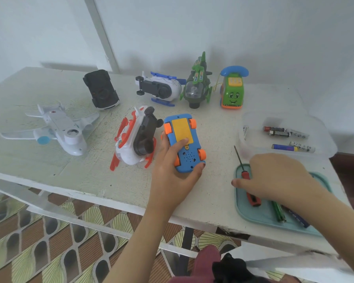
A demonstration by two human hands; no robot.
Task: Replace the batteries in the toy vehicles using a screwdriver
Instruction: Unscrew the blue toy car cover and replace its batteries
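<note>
A blue toy car [187,158] with orange wheels lies upside down near the table's front, its yellow battery cover [181,129] facing up. My left hand [172,180] grips the car from the near end, thumb on the cover. To the right, a red-handled screwdriver [245,174] lies over the edge of a teal tray [241,209], tip pointing away. My right hand [278,176] is curled down over the handle with the thumb across it; the fingertips are hidden. Green and blue batteries [279,213] lie in the tray beside my wrist.
A clear tub [251,119] holding several batteries [276,131] stands behind the tray. Other toys lie around: a white plane [59,127], a black car [101,89], a red-white helicopter [135,137], a blue-white helicopter [159,88], a green helicopter [196,86], a green phone car [232,92].
</note>
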